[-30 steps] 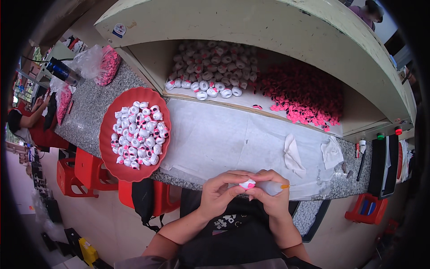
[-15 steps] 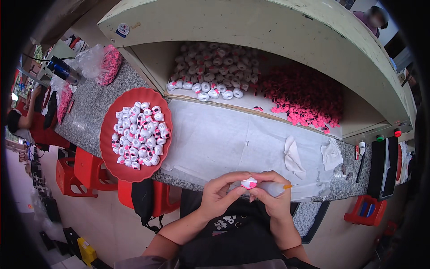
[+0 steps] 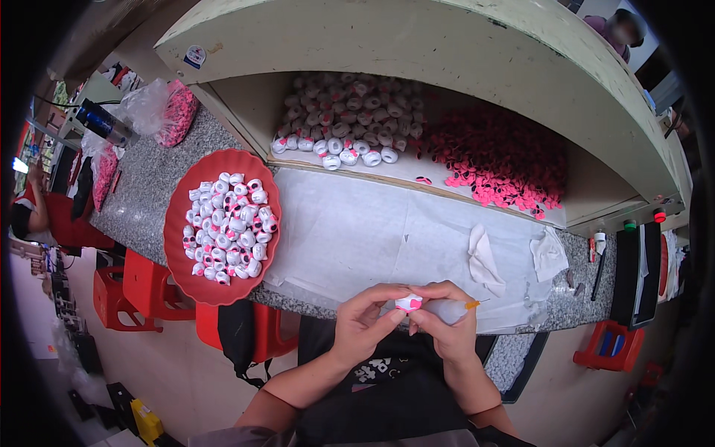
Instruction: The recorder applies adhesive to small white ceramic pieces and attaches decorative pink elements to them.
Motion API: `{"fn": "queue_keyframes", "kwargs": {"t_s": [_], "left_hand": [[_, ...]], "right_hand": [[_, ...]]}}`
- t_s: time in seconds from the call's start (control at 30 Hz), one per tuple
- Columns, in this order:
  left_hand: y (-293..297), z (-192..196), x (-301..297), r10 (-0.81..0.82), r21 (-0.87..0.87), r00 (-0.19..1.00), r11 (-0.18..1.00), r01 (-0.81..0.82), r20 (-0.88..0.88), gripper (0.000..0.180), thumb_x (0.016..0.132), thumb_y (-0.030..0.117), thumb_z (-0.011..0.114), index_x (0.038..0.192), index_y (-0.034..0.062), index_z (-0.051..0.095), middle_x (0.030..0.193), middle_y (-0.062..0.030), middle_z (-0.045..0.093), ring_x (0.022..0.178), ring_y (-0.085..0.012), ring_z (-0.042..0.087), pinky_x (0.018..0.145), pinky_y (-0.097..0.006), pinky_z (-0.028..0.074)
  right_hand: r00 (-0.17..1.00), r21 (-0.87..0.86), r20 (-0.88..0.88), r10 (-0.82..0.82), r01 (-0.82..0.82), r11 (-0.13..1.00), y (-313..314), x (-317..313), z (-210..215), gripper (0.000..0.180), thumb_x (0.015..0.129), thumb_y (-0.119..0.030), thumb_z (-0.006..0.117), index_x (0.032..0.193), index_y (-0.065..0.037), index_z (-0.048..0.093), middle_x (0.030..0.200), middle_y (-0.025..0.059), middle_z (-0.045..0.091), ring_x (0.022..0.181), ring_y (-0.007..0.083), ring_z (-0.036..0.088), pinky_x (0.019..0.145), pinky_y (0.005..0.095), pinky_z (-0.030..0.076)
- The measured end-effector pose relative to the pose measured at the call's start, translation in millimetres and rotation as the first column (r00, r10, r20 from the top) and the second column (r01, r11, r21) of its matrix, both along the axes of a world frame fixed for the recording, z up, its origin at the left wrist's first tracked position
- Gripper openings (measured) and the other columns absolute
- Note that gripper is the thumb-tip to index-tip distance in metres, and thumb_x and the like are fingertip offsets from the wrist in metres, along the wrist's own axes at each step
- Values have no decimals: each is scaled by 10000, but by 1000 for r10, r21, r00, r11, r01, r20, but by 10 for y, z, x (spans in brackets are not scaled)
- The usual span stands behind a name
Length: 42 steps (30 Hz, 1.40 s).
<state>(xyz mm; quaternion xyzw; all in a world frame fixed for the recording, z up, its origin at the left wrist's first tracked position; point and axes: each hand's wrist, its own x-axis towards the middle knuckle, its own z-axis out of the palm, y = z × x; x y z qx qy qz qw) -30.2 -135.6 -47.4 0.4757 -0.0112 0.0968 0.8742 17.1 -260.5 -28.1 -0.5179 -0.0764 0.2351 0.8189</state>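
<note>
Sticker (image 3: 195,56) marks cabinet (image 3: 357,41); left hand (image 3: 363,320) grips white-pink piece (image 3: 408,302), right hand (image 3: 453,328) piece and bottle (image 3: 446,309).

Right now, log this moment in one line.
left hand: pinching white-and-pink piece | right hand: holding translucent bottle, close to piece | red tray: holds similar pieces

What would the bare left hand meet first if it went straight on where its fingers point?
Probably the bare right hand, facing the left hand with the small rounded white-and-pink piece between them; depth is unclear.
</note>
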Motion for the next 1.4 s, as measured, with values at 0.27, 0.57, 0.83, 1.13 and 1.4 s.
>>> {"fn": "queue_keyframes", "kwargs": {"t_s": [0.27, 0.57, 0.83, 1.13, 1.4], "left_hand": [[-5, -23, 12, 10, -10, 1000, 1000, -10, -7, 229, 760, -52, 489, 988, -34, 502, 1022, -142, 507, 927, -175, 487, 752, -272, 415], [34, -38, 6, -60, -38, 997, 998, 59, -45, 246, 778, -29, 475, 1023, -29, 476, 1027, -148, 502, 889, -180, 498, 699, -276, 444], [43, -177, 11, -141, -253, 990, 958, 138, 5, 202, 768, 27, 526, 968, -2, 509, 1077, -190, 481, 968, -215, 492, 791, -312, 433], [19, -193, 17, -177, -316, 982, 937, 147, -67, 215, 782, 62, 524, 987, 6, 494, 992, -131, 526, 911, -186, 513, 774, -304, 429], [9, -140, 24, -172, -417, 974, 904, 97, -146, 238, 780, 47, 523, 1009, -1, 480, 994, -81, 526, 954, -164, 487, 844, -303, 373]], "right_hand": [[1000, 30, -3, -20, 20, 999, 18, -8, -48, 190, 703, 48, 570, 888, 19, 542, 879, 109, 572, 697, 97, 538, 513, 192, 455], [999, -28, -31, 10, -10, 1000, -5, 1, -45, 219, 696, 45, 586, 906, 14, 533, 861, 95, 568, 705, 95, 535, 529, 196, 459], [998, -46, 59, 10, -8, 999, 30, -10, 40, 202, 677, 56, 607, 868, 12, 560, 823, 78, 563, 660, 89, 523, 523, 185, 426], [998, -115, 53, -21, 27, 993, 5, 7, 17, 206, 676, 39, 613, 874, 3, 565, 755, 54, 553, 638, 83, 513, 527, 188, 415], [990, -267, 136, 23, 14, 964, -1, 41, 13, 226, 679, 40, 606, 895, 10, 549, 764, 52, 555, 638, 82, 508, 526, 187, 410]]}}
